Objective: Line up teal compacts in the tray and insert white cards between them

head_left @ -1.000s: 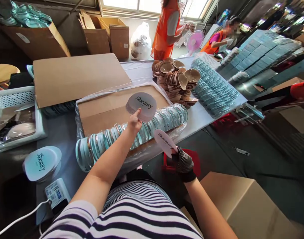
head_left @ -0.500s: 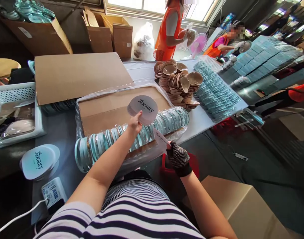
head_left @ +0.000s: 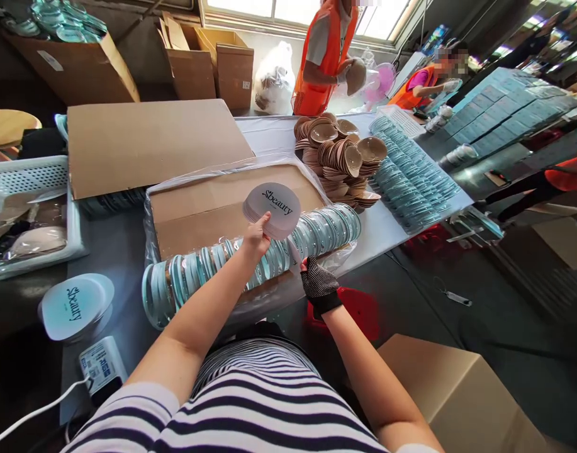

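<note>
While the left hand [head_left: 257, 240] clamps one stack of oval cards [head_left: 277, 206], its thumb on top, the right hand [head_left: 319, 283], in a dotted fingerless glove, pinches a single card [head_left: 296, 249], seen nearly edge-on. The stack's top card reads "Sbeauty"; its cards are too tightly layered to count. Both hands are over one long row of teal-rimmed packets [head_left: 333, 228], which crosses a plastic-lined carton [head_left: 189, 217] on the table [head_left: 370, 234]. A second card stack [head_left: 75, 305], also reading "Sbeauty", lies at the table's left, near one white device [head_left: 100, 367] whose label is too small to read. One cardboard sheet [head_left: 151, 145] lies behind the carton, one white crate [head_left: 28, 168] to its left. Beyond the row sit heaped brown cups [head_left: 340, 154] and several teal rows [head_left: 406, 176]; two people [head_left: 319, 63] [head_left: 415, 88] in orange vests work farther back. Dark floor [head_left: 425, 302] opens past the table's right edge, around one red stool [head_left: 364, 313].
</note>
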The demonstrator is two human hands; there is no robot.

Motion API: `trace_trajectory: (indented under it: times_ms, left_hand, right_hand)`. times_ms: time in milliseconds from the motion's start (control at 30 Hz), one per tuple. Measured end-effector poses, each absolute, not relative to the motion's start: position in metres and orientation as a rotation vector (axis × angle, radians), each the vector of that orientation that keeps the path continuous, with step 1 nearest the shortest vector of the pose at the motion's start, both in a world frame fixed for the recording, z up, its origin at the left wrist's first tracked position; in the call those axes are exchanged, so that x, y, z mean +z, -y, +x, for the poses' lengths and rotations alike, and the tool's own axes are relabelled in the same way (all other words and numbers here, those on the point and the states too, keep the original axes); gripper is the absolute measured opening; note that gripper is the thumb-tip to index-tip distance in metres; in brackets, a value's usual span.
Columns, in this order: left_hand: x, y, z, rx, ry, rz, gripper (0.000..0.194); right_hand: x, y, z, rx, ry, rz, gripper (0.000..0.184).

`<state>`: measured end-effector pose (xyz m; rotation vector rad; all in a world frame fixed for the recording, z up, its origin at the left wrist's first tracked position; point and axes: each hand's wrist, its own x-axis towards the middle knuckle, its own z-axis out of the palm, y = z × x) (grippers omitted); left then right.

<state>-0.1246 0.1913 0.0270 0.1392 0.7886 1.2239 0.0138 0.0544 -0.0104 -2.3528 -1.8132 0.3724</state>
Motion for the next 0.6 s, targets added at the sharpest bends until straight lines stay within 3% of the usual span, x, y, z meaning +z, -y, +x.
trace_trajectory:
  times_ms: [167,367,500,600]
  left_hand:
    - [0.028,-0.191,-0.125,1.215,-0.783,0.162,0.030]
    - [0.023,-0.189,-0.123,1.234,-0.755,0.175,0.039]
    - [0.024,-0.185,-0.119,1.305,-0.738,0.215,0.041]
    - [0.030,-0.181,-0.117,1.309,-0.785,0.204,0.041]
  right_hand:
    - [-0.019,-0.070,0.009,0.403,1.764,-2.326,0.032]
    - [-0.027,-0.082,0.009,0.822,1.732,-2.087,0.025]
    - [-0.020,-0.085,0.024,1.266,1.628,-1.813,0.038]
    - [-0.003,-0.102,0.040,1.186,1.488,-1.778,0.046]
